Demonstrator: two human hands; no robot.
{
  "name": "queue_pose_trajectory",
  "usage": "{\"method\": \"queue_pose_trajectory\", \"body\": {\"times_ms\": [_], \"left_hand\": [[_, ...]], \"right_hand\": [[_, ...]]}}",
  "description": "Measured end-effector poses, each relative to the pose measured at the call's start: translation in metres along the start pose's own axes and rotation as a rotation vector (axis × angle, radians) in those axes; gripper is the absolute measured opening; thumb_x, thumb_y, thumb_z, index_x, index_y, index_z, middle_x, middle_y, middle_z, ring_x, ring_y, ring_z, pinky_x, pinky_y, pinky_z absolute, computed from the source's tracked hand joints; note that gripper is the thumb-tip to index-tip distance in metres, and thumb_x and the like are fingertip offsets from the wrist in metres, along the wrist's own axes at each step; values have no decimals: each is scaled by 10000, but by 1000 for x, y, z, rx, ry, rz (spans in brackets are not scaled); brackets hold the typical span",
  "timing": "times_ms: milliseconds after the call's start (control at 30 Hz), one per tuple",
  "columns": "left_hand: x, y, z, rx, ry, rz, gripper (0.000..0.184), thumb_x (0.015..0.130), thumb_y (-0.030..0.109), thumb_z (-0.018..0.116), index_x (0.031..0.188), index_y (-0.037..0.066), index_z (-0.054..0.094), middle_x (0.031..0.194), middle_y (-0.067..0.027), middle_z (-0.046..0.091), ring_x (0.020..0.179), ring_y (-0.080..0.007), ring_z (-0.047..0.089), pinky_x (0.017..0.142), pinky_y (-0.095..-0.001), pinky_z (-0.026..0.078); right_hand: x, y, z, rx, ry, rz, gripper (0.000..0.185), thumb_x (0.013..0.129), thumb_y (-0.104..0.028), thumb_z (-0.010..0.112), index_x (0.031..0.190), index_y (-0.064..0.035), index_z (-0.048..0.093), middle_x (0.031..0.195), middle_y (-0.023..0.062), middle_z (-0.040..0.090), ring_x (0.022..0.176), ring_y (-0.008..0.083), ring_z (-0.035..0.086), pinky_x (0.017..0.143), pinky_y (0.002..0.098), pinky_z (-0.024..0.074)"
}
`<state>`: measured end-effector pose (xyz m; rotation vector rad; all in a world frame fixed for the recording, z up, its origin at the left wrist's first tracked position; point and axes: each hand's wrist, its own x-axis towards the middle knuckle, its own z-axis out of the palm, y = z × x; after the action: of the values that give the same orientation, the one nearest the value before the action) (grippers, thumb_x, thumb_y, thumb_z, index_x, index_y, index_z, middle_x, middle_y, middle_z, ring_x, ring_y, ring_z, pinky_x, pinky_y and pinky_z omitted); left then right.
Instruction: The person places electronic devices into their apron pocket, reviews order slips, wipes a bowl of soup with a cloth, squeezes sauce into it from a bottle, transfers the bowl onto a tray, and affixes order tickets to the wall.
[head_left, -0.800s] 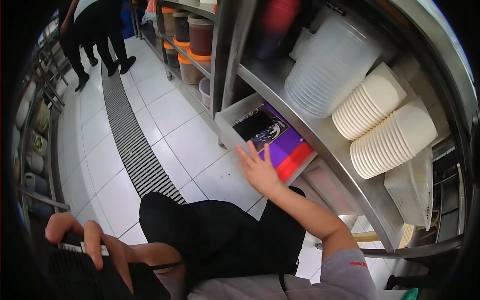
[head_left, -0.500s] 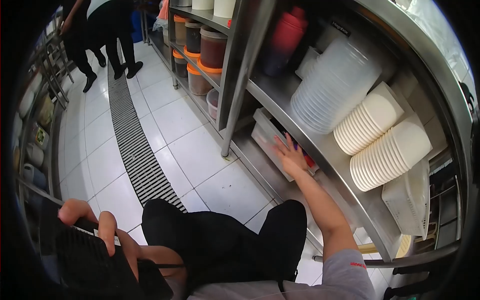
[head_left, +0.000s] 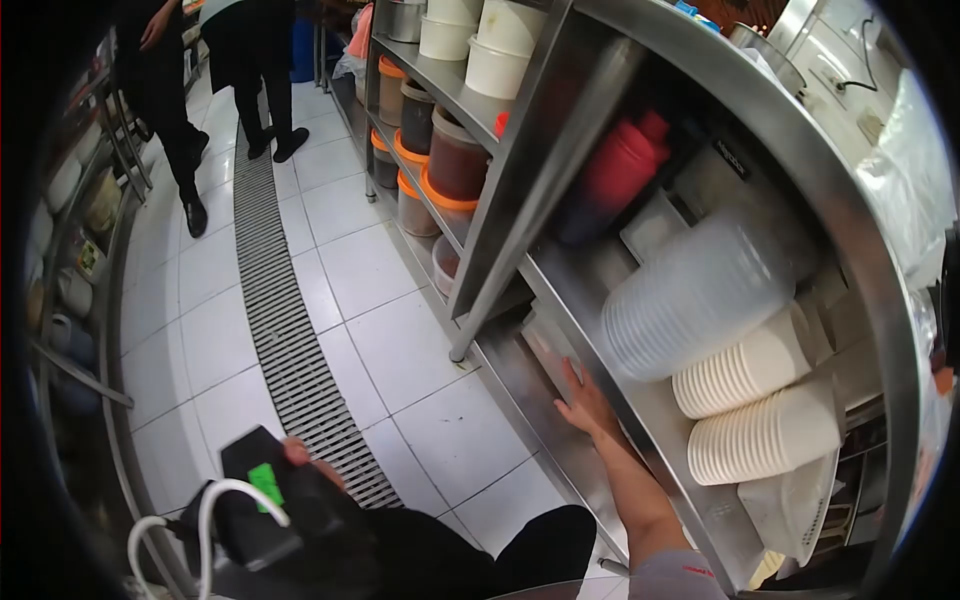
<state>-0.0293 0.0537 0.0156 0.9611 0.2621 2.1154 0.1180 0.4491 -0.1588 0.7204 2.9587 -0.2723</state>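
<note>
At the lower left, my left hand (head_left: 314, 462) is wrapped round a black device (head_left: 265, 510) with a green sticker and a white cable. My right hand (head_left: 588, 402) reaches into the lower shelf (head_left: 520, 385) with its fingers apart, against the side of a translucent plastic box (head_left: 548, 345). The shelf above hides most of that box, and its contents do not show. Over my right forearm, the upper shelf bears a stack of clear plastic containers (head_left: 695, 295) and two stacks of white tubs (head_left: 765, 435).
A red bottle (head_left: 625, 165) lies deeper on the upper shelf. Orange-lidded containers (head_left: 458, 165) fill the neighbouring rack. A floor drain grate (head_left: 285, 310) runs along the tiles. Two people in dark trousers (head_left: 262, 70) stand at the upper left. A metal rack lines the left edge.
The plastic box has moved from sticking out to inside the lower shelf, my right hand following it. My left hand and the device have shifted right, and the view has turned. One person has stepped closer.
</note>
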Motion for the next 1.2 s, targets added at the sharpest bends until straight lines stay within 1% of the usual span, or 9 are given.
{"method": "queue_pose_trajectory", "body": {"times_ms": [67, 367, 500, 567, 633, 733, 800, 1000, 1200], "left_hand": [[14, 6, 2, -5, 49, -33, 569, 703, 162, 621, 1168, -25, 353, 1153, -142, 391, 933, -283, 488, 576, -363, 471], [61, 57, 63, 15, 145, -86, 691, 612, 178, 706, 1184, -24, 376, 1120, -152, 453, 988, -246, 489, 753, -346, 433], [92, 100, 116, 14, 121, -85, 745, 572, 185, 745, 1191, -24, 386, 1105, -156, 481, 1013, -230, 490, 831, -339, 416], [106, 121, 141, -68, 349, -154, 772, 552, 188, 764, 1194, -24, 391, 1098, -159, 494, 1025, -222, 490, 870, -336, 407], [123, 145, 163, -206, 949, -287, 472, 794, 167, 471, 1215, -25, 378, 1140, -163, 478, 1049, -250, 477, 891, -358, 398], [166, 179, 196, -270, 866, -366, 725, 590, 188, 651, 1206, -58, 359, 1176, -237, 429, 1045, -322, 481, 917, -408, 393], [178, 194, 206, -514, 363, -354, 717, 644, 175, 612, 1247, -75, 316, 1175, -283, 434, 1022, -381, 502, 903, -453, 404], [208, 223, 194, -312, 487, -256, 851, 510, 93, 711, 1238, -88, 309, 1136, -256, 470, 1001, -340, 527, 851, -424, 449], [245, 230, 136, -347, 449, -351, 797, 507, 88, 694, 1207, -96, 362, 1110, -254, 498, 976, -320, 551, 845, -394, 458]], "right_hand": [[0, 9, 7, 369, -83, 32, 826, 729, -252, 620, 1365, -156, 102, 1319, 232, 271, 1134, 416, 374, 915, 423, 374], [-28, -82, -29, -106, -138, 272, 665, 711, -304, 653, 1280, -138, 350, 1221, 249, 406, 1151, 391, 374, 949, 405, 336], [-108, -176, -89, 734, -271, 14, 502, 734, -367, 641, 1137, -95, 519, 1175, 186, 474, 1122, 323, 426, 940, 374, 348], [-137, -231, -187, 1020, -284, 87, 455, 749, -357, 637, 1099, -80, 550, 1103, 147, 539, 1062, 275, 492, 903, 343, 386], [-142, -264, -292, 1118, -425, 160, 425, 778, -301, 622, 1098, -35, 535, 1049, 121, 567, 1003, 202, 524, 860, 301, 406], [-133, -286, -413, 1341, -214, 101, 300, 850, -165, 513, 1108, -11, 504, 974, 85, 585, 892, 125, 526, 775, 256, 420], [-131, -288, -443, 1516, -255, 77, 290, 853, -133, 510, 1121, -23, 495, 971, 66, 584, 820, 99, 538, 712, 238, 439], [-162, -284, -475, 1022, -490, -258, 251, 806, -150, 565, 1026, -28, 566, 994, 129, 577, 917, 281, 560, 773, 321, 455], [-96, -260, -480, 1150, -385, -114, 166, 803, -106, 558, 931, -4, 580, 880, 107, 597, 804, 227, 583, 702, 286, 460]]}}
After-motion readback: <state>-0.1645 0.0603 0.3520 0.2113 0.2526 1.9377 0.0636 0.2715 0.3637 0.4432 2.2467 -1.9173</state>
